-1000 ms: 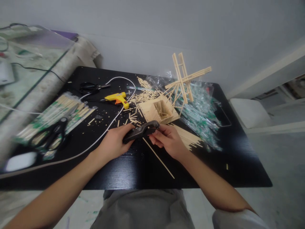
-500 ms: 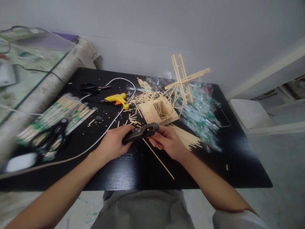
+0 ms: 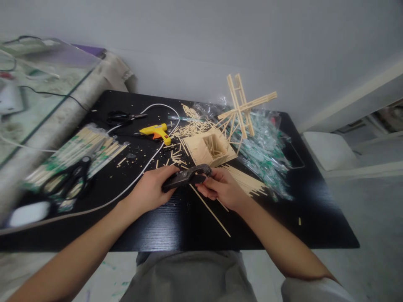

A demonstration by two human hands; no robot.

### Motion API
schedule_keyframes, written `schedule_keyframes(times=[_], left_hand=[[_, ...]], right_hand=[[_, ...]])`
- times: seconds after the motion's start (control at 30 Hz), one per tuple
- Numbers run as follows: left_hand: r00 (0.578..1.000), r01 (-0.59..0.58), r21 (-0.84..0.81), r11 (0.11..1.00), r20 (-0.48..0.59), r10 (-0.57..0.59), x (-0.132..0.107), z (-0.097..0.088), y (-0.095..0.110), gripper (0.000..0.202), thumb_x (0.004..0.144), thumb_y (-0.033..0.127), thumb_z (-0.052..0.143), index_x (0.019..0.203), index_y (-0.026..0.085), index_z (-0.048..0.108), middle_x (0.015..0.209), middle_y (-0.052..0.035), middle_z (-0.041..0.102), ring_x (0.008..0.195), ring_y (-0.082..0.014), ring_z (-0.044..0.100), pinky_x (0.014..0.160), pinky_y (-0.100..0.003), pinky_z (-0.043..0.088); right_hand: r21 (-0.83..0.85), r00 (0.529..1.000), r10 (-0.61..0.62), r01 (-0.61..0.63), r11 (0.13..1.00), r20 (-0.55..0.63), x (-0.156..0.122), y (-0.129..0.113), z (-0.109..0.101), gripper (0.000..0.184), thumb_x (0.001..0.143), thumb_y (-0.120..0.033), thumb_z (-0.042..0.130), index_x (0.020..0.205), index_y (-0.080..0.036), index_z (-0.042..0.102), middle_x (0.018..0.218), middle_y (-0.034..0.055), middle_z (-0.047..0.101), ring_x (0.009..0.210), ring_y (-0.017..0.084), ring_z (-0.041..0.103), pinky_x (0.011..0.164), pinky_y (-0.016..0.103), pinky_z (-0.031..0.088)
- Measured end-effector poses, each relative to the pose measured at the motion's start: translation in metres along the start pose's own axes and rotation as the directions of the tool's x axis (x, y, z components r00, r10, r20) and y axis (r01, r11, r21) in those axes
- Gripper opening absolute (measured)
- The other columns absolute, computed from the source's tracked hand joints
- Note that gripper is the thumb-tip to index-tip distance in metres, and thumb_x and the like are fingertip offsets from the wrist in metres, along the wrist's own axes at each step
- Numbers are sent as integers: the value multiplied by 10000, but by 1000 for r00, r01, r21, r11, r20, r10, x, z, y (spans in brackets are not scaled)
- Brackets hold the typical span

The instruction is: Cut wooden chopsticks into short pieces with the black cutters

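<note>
My left hand (image 3: 155, 186) is closed round the handles of a black hand cutter (image 3: 185, 177) with a curved jaw that points right. Close against that jaw, my right hand (image 3: 225, 188) has its fingers pinched together. What it holds is mostly hidden; the end of a thin wooden stick (image 3: 223, 204) shows just below it. A longer wooden stick (image 3: 210, 212) lies slanting on the table below the cutter. Just beyond my hands stands a wooden stick box (image 3: 201, 147) on a flat base, with short sticks inside its opening.
A crossed stick frame (image 3: 241, 107) rises behind the box. Green-and-clear wrappers (image 3: 264, 142) and loose sticks (image 3: 247, 180) lie to the right. A yellow glue gun (image 3: 155, 132), white cable (image 3: 126, 188), large scissors (image 3: 71, 178), smaller scissors (image 3: 121, 117) and wrapped chopsticks (image 3: 74, 147) are left.
The cutter's jaw has tilted slightly and my right hand has shifted a little. A stick end now shows below my right hand.
</note>
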State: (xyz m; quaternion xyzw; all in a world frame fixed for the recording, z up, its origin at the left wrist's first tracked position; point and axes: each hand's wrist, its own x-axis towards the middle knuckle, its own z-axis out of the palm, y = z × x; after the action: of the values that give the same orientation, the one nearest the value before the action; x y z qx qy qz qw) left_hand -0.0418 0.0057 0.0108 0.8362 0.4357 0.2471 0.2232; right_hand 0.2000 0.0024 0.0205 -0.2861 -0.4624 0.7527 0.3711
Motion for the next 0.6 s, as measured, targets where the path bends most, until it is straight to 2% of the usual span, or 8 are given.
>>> schedule_keyframes(times=[0.23,0.37,0.47,0.6], left_hand=[[1000,19,60,998,-5,-18,0,0,2,96,836,150,551,893,198,613,720,7,656,621,-144,637,602,-223,449],[999,42,58,997,4,-42,0,0,1,89,846,167,549,901,203,609,714,11,662,606,-145,633,606,-226,450],[998,64,77,995,2,-64,0,0,-2,98,859,191,555,930,200,622,740,1,681,635,-158,653,631,-236,464],[997,83,77,994,-3,-83,0,2,-5,105,879,213,563,959,196,629,777,-11,701,668,-169,675,649,-245,474]], right_hand=[[36,1000,14,-14,999,-13,-1,1,0,335,929,-458,742,834,-141,687,576,-48,533,428,39,313,398,206,189],[45,999,18,-16,999,-32,0,3,0,333,935,-464,734,862,-141,701,578,-56,529,425,34,306,404,204,208],[0,996,-17,17,1000,-83,2,2,1,310,947,-449,720,892,-144,705,621,-39,584,436,31,336,421,202,237],[-73,979,-71,58,996,-190,2,-1,4,271,859,-390,823,895,-164,678,697,-14,675,470,43,427,445,204,290]])
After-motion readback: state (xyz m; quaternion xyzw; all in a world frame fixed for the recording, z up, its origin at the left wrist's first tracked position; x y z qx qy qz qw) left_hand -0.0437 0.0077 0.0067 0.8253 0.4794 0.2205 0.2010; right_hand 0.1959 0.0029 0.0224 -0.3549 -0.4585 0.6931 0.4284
